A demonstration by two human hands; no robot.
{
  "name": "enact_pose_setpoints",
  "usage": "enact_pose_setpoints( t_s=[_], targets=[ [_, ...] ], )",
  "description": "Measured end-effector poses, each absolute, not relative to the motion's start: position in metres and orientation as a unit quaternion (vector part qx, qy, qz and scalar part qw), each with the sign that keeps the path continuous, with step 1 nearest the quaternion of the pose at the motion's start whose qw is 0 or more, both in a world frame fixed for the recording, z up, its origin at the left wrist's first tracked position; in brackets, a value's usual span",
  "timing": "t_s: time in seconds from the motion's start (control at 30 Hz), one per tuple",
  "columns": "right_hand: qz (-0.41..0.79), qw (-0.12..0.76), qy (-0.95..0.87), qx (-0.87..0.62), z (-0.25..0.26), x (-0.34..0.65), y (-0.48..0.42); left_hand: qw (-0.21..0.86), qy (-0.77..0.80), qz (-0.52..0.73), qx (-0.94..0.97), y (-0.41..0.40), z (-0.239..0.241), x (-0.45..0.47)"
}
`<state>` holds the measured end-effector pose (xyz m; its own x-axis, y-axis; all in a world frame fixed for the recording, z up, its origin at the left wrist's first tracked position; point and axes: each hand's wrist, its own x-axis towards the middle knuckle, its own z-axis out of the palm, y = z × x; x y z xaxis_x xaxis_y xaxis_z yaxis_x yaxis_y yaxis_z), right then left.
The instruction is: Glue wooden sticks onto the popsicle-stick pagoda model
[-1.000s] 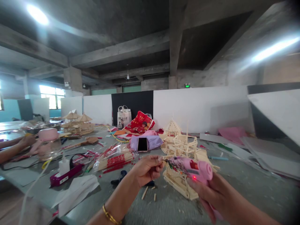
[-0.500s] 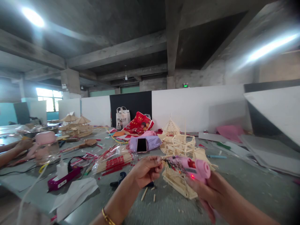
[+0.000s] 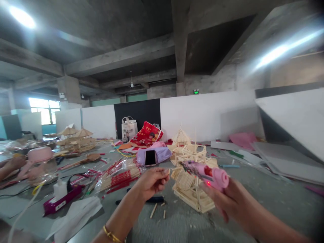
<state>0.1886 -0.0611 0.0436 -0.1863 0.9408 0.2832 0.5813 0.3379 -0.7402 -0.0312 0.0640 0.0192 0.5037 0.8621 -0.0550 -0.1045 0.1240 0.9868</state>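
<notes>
Work surface [image 3: 275,202] with one stick pavilion [image 3: 191,189], one pink glue gun [image 3: 215,177], two hands.

Item: grey surface, concrete-like, strewn with craft stock. Two further stick pavilions [image 3: 76,141] stand far left, beyond a pink jar [image 3: 39,154] and a co-worker's hand [image 3: 12,164]. Near pavilion: pale wooden sticks, glued in an open lattice, directly ahead of the hands and just beyond the gun's nozzle. Also one plastic-wrapped stick bundle [image 3: 118,177], red-banded; one phone [image 3: 150,158] on a lilac bag [image 3: 155,153]; two loose sticks [image 3: 153,211]. Right hand [image 3: 225,199] clamped on the gun; left hand [image 3: 152,182] apart, near the nozzle, fingertips [image 3: 165,171] pinched, contents too small to tell.
</notes>
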Motion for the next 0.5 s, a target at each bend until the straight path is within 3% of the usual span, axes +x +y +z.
enact_pose_setpoints(
  t_s=[0.23, 0.5],
  targets=[
    [0.126, 0.392, -0.701, -0.582, 0.022, 0.255, -0.073, 0.506, 0.497, 0.274, 0.65, 0.101, 0.024, -0.024],
    [0.104, 0.433, -0.603, -0.662, 0.003, 0.283, -0.093, 0.461, 0.542, 0.202, 0.673, 0.105, 0.031, -0.013]
  ],
)
